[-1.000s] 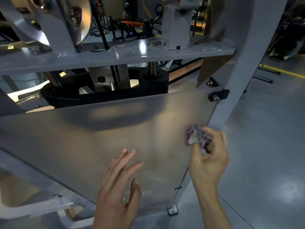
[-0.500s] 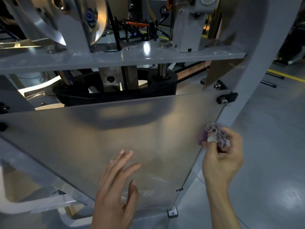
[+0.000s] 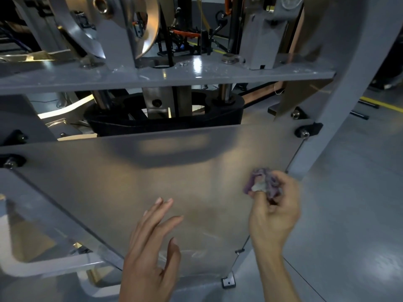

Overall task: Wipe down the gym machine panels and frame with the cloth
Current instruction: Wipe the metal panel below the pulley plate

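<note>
A right hand (image 3: 275,211) grips a bunched purple cloth (image 3: 263,181) in curled fingertips, pressing it against a frosted translucent panel (image 3: 152,171) near its right edge, beside the grey frame post (image 3: 340,105). The left hand (image 3: 150,243) hovers flat, fingers straight.

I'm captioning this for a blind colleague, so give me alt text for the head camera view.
A person's right hand grips a bunched purple cloth against a gym machine's frosted panel, near its right edge. The left hand, fingers straight, is at the panel's lower middle, below the grey frame.
</note>
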A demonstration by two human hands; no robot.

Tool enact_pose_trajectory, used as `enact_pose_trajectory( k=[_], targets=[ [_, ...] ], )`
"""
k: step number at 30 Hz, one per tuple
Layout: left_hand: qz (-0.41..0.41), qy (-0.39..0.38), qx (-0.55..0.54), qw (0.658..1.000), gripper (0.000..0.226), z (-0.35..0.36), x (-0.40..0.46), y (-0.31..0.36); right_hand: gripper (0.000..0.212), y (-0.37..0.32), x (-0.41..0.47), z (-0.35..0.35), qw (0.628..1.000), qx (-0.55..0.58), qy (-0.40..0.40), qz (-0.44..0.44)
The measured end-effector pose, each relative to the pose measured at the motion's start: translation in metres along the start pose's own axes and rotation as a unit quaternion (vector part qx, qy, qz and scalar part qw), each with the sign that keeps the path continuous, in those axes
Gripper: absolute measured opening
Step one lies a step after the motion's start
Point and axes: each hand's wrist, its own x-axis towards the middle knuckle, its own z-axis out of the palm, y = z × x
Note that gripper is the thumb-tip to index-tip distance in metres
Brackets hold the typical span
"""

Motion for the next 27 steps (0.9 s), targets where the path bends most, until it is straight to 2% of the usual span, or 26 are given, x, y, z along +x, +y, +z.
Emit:
enact_pose_trajectory(
  k=[3,8,10,15,19,22,27],
  targets=[
    [-0.006,-0.004,0.002,1.0,0.031,-0.003,0.0,0.0,0.034,0.0,-0.008,0.003,0.999,-0.016,-0.03,-0.031],
    [-0.008,0.001,0.0,1.0,0.031,-0.011,-0.002,-0.005,0.03,0.014,0.016,-0.013,0.999,-0.003,0.033,0.006],
    [-0.01,-0.001,-0.002,1.0,0.031,-0.014,-0.001,-0.008,0.033,0.007,0.008,-0.004,0.999,-0.005,0.033,0.011],
    [-0.01,-0.009,-0.01,1.0,0.033,-0.019,0.001,-0.014,0.032,-0.017,-0.027,0.021,0.998,0.003,-0.053,-0.034],
    [0.002,-0.003,-0.018,1.0,0.032,-0.026,0.004,-0.018,0.042,-0.011,-0.01,0.008,1.0,0.005,-0.005,0.009],
    [0.0,-0.001,-0.018,1.0,0.031,-0.034,0.002,-0.025,0.034,-0.014,-0.011,0.015,1.0,-0.006,0.024,0.012],
    [-0.012,-0.014,-0.016,1.0,0.032,-0.049,-0.003,-0.033,0.03,-0.035,-0.045,0.037,0.998,-0.025,-0.041,-0.034]
  ],
)
